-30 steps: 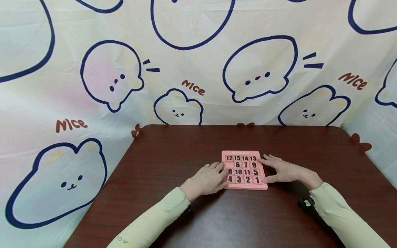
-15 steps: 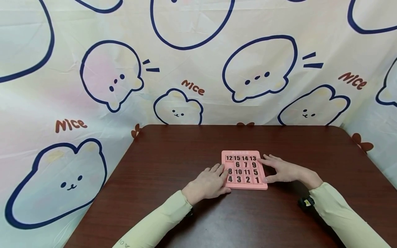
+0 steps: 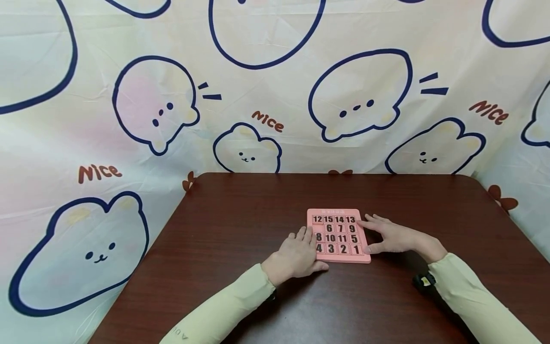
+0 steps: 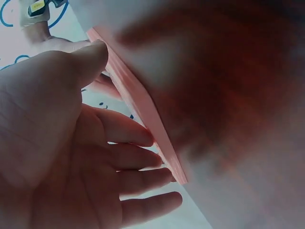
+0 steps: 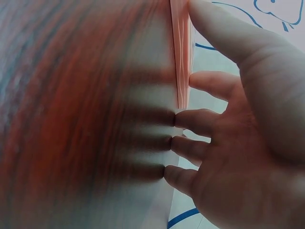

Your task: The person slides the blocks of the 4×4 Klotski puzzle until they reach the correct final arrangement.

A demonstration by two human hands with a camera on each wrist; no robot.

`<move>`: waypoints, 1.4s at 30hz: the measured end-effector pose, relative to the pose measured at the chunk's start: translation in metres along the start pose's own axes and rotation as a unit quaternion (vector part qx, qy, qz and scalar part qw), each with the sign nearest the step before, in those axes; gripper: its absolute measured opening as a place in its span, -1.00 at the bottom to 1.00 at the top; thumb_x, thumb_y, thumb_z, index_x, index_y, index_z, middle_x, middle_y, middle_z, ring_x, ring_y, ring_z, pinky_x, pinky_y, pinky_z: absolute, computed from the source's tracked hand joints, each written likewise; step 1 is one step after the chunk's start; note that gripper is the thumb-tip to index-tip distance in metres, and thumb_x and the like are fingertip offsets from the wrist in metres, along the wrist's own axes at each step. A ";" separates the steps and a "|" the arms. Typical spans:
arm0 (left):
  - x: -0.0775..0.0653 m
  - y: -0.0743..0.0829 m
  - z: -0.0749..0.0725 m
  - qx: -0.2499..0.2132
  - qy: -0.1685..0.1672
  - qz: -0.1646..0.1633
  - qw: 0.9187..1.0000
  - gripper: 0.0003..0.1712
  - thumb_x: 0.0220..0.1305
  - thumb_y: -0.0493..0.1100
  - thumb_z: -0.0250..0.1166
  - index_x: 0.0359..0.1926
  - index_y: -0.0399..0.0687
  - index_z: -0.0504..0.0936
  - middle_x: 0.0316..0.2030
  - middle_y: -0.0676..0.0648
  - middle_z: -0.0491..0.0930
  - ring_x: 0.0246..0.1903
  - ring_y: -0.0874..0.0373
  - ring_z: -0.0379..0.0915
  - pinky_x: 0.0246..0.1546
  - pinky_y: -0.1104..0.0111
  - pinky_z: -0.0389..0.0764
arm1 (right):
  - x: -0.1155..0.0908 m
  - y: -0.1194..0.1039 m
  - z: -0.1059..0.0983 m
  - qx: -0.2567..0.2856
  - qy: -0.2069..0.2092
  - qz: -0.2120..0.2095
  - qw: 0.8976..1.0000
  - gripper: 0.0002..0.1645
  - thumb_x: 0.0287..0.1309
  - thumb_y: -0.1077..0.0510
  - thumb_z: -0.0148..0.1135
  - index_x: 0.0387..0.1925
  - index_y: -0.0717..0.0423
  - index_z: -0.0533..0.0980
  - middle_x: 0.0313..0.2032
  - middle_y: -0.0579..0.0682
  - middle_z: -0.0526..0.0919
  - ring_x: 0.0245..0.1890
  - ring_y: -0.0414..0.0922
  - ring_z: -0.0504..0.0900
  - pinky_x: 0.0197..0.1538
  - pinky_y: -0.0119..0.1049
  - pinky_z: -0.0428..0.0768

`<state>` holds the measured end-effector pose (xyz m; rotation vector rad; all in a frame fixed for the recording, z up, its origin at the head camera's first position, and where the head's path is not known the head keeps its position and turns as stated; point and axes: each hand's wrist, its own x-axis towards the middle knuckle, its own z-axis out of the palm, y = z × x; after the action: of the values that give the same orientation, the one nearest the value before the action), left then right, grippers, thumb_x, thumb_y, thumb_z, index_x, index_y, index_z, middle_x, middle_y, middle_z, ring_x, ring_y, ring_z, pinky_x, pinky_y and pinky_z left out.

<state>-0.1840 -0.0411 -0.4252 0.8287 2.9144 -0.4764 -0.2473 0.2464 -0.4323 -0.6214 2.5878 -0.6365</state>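
A pink sliding number puzzle [image 3: 342, 259] lies flat on the table, its dark-numbered tiles in rows. A gap shows at the left of its second row, under the 12 tile. My left hand [image 3: 297, 254] lies over the puzzle's left edge with fingers extended, partly covering the 8 and 4 tiles. Its thumb [image 4: 90, 62] reaches along the near edge. My right hand [image 3: 393, 237] rests at the right edge, fingers fairly straight. The right index fingertip [image 5: 200, 81] is at the puzzle's side, while the other fingertips come down to the table.
The dark brown wooden table [image 3: 240, 205] extends around the puzzle on all sides. Behind it hangs a pale cloth backdrop [image 3: 283, 91] with cartoon bears and lettering. A black strap device [image 3: 424, 281] sits at the right wrist, by the sleeve cuff.
My left hand has shifted right and slightly nearer, its thumb sliding out past the puzzle's near edge and its fingers covering more of the left column. The right hand and puzzle stay put.
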 end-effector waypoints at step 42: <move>0.011 -0.026 -0.023 -0.172 -0.072 -0.046 0.981 -0.07 0.27 0.43 0.11 0.48 0.01 0.22 0.49 -0.21 0.15 0.46 -0.08 0.13 0.37 0.10 0.32 | 0.003 0.001 0.003 -0.005 0.003 0.002 1.000 0.14 0.01 -0.36 0.36 0.50 0.01 0.14 0.51 0.37 -0.08 0.49 0.40 -0.20 0.31 0.49 0.04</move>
<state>-0.2064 -0.0491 -0.3983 0.5863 2.7912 -0.0308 -0.2482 0.2446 -0.4355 -0.6195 2.5992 -0.6259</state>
